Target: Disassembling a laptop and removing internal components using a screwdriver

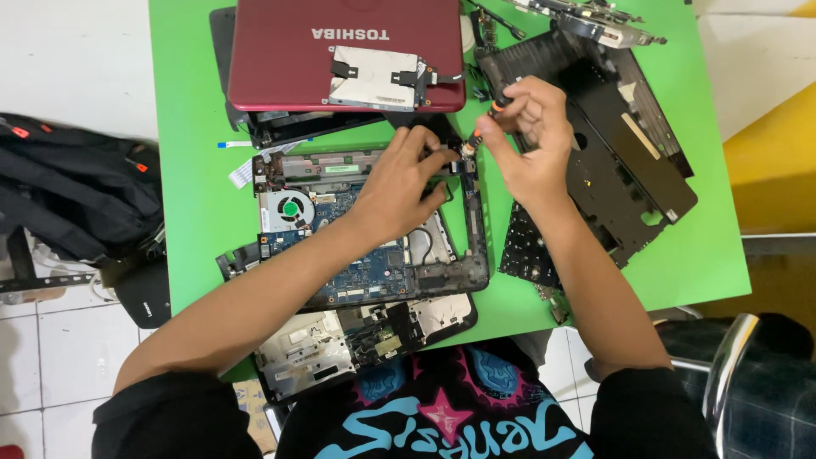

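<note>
**Hands working on an opened laptop**

The right hand (pixel 529 140) is gripping a small orange-and-black screwdriver (pixel 486 126), its fingers closed around the handle, tip pointing at the far edge of the opened laptop base (pixel 374 255). The left hand (pixel 399 191) is pressing on that base, fingers spread narrowly. The base is lying at the middle of the green desk (pixel 191 170), with a red laptop lid (pixel 280 51) lying toward the far edge.

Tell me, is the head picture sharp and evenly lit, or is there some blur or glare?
Head view: light is even and soft, the green table bright without glare; the right hand and screwdriver look slightly soft; the chair's chrome rim shows a small highlight.
</note>
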